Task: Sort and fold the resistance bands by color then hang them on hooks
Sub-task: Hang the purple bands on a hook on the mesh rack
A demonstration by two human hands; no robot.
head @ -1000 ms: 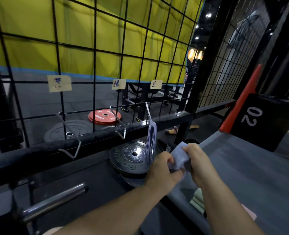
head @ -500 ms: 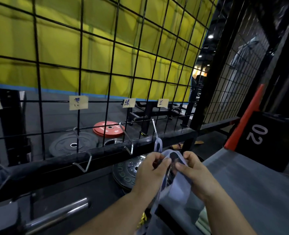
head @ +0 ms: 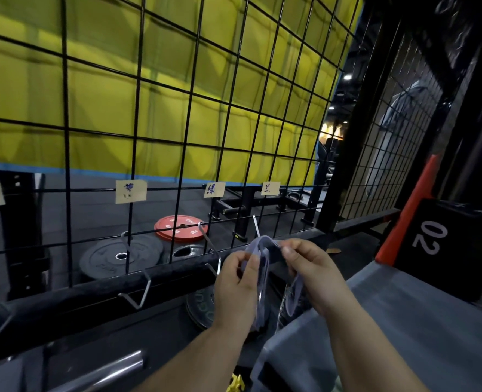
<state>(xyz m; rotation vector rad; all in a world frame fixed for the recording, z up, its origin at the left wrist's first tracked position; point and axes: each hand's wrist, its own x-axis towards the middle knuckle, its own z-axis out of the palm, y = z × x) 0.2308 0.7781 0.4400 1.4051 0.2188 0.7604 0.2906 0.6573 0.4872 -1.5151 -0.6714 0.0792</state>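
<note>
So the pale blue band (head: 263,244) is up in the air between both hands, right in front of the rightmost hook (head: 255,225) on the grid (head: 138,114). The left hand (head: 238,281) pinches one side and the right hand (head: 311,268) pinches the other, fingers (head: 292,250) curled on it, so the top is stretched into a small loop and the rest dangles toward the bench (head: 403,321). What I'd worry about: the hook looks like a thin wire thing just hanging on the grid, so a clumsy push could tip it or knock it off. The loose strands could also unfold or snag on the wire. It's under the rightmost label (head: 270,188), but I can't read that to confirm the colour. There's no bin or tray for the bands. The mid hook (head: 212,251) and left hook (head: 139,281) are bare, and whether the target hook already carries anything is hidden behind the hands. The "02" box (head: 446,244) looks closed.
</note>
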